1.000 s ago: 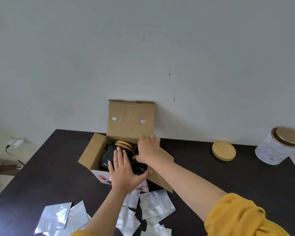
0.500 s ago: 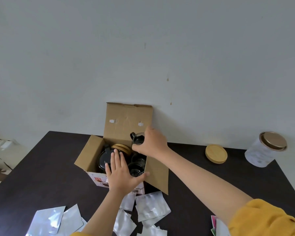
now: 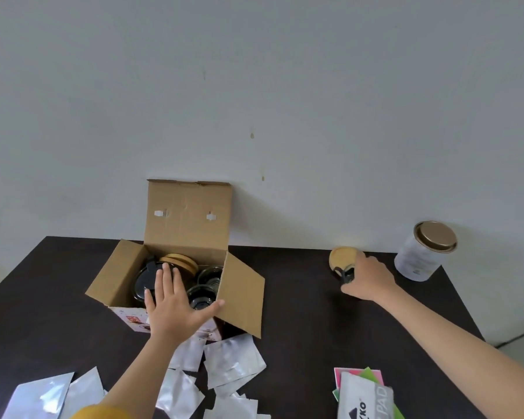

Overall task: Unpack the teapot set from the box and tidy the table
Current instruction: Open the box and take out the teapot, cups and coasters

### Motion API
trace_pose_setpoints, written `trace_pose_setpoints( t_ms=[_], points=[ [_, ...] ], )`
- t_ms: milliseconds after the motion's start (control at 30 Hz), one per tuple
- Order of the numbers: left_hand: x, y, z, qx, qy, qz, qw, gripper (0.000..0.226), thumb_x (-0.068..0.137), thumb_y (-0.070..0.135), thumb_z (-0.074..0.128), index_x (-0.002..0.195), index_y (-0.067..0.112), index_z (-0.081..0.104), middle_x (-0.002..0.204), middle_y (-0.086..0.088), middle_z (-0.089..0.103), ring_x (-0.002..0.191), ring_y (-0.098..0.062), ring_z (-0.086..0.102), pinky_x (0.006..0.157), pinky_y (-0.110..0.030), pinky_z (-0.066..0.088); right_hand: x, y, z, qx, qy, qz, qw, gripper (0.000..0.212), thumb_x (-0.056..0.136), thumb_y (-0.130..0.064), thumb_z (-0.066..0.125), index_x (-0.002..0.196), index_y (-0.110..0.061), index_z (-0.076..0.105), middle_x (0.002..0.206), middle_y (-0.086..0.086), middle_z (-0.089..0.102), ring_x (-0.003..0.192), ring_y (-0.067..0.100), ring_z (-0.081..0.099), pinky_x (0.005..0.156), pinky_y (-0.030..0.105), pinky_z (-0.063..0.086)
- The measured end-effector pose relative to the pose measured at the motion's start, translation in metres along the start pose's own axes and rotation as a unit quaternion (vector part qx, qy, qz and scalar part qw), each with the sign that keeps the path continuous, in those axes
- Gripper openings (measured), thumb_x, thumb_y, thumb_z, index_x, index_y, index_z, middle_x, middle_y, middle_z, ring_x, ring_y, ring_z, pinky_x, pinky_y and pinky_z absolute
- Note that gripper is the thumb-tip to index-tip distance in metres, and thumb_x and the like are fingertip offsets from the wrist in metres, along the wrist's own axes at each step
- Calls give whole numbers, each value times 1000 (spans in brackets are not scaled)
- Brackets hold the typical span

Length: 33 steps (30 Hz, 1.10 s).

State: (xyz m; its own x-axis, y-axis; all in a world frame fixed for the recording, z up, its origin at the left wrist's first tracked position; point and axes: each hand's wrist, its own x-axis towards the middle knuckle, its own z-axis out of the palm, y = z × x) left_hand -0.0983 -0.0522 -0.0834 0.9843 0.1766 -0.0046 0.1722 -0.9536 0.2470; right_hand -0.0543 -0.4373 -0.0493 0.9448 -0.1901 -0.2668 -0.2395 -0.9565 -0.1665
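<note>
Glass cup out of the box, now at the worktop's two o'clock.

At nine o'clock we see foil packets (image 3: 58, 391); the left hand (image 3: 173, 303) stays flat, fingers spread, over the cardboard box (image 3: 182, 267) and its dark teapot (image 3: 146, 281). The right hand (image 3: 368, 281) has carried the glass cup (image 3: 345, 274) from above the box to the wooden coaster (image 3: 342, 259), fingers curled around it. Beyond stands a tin (image 3: 421, 252) on the dark worktop (image 3: 300, 313), against a plain wall (image 3: 285, 101).
</note>
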Motion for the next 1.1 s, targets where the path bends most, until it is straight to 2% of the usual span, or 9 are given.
trace_pose_setpoints(
  t_ms=[133,233,367,600,767,867,967,1033,1100],
  points=[
    [1,1,2,3,6,-6,1000,141,46,102,17,151,7,10,160,-7,-8,146,-22,-12,116,-52,-2,12,45,1,-12,-31,44,999,61,63,-34,75,112,-14,43,97,3,52,85,19,56,55,25,42],
    [2,1,3,3,7,-8,1000,141,46,101,17,151,8,9,160,-6,-8,146,-21,-13,116,-51,-3,20,66,6,10,-45,76,996,54,65,-29,74,107,-14,44,92,2,53,80,16,57,54,25,44],
    [3,-1,5,11,9,-8,1000,140,46,101,17,151,9,10,160,-6,-8,146,-21,-13,116,-51,-3,31,77,11,37,-20,97,994,45,74,-29,71,106,-11,46,87,1,54,80,17,57,54,25,43],
    [4,-1,6,15,9,-5,1000,138,48,100,19,151,8,12,160,-6,-6,146,-21,-12,115,-51,-3,55,68,6,38,13,104,994,46,80,-28,68,115,-8,45,102,7,57,95,24,57,62,30,42],
    [5,-1,6,14,7,-9,1000,139,47,100,19,151,8,12,160,-6,-5,146,-21,-12,115,-51,-2,77,71,0,62,-27,65,996,48,77,-14,63,119,-8,40,97,7,55,88,24,56,58,28,42],
    [5,-1,6,12,9,-10,1000,139,46,100,20,150,8,13,160,-5,-4,146,-20,-11,115,-52,-1,89,76,2,51,-43,41,997,59,78,-9,60,131,-6,35,121,14,53,106,30,55,72,32,47],
    [5,-1,7,9,12,-10,1000,140,46,101,19,150,7,15,160,-5,-3,146,-21,-10,115,-52,0,98,82,2,30,-48,28,998,75,81,-8,59,146,-7,21,137,16,45,118,31,51,90,35,49],
    [5,0,8,7,11,-12,1000,141,45,102,18,150,7,16,160,-5,-2,146,-20,-9,115,-52,0,101,84,0,12,-42,20,999,75,84,-8,59,148,-7,20,137,15,47,116,29,53,90,34,50],
    [5,0,7,10,10,-15,1000,142,44,102,15,150,8,16,160,-5,-3,146,-20,-10,115,-52,-1,103,83,-3,-34,-24,12,999,64,86,-14,62,142,-6,31,129,13,53,109,27,57,82,33,51]
  ],
)
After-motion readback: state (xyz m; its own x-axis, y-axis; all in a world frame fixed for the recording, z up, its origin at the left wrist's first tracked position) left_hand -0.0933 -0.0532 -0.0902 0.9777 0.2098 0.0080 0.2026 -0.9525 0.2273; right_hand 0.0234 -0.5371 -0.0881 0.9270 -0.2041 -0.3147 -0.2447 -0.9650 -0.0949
